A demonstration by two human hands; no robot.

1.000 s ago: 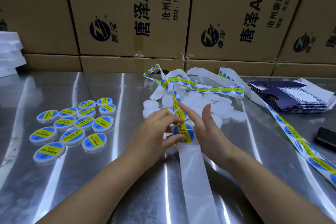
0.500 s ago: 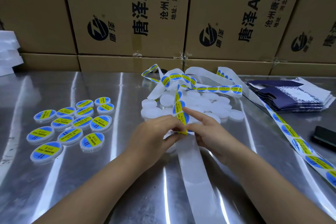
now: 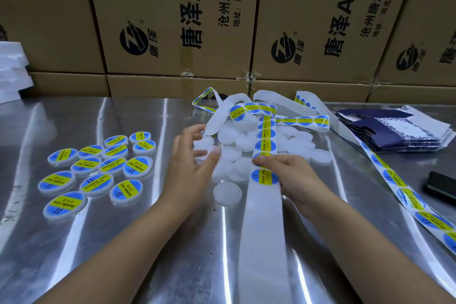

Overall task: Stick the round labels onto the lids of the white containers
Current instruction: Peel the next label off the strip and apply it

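Labels (image 3: pixel 264 176) round, blue, yellow-banded; print possibly "SOLDERING PASTE".

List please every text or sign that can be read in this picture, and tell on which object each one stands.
"唐泽 AH4": cardboard boxes, large black print, cut off by the top edge.
"沧州唐泽通": same boxes, smaller print, cut off.
"地址:河北河间": same boxes, cut off.
Round "Z" logo with "唐泽": same boxes.
"SOLDERING PASTE" and "II": round labels on the labelled containers and on the label strip under the right hand.
Small Chinese print on the labels: too blurred to read.
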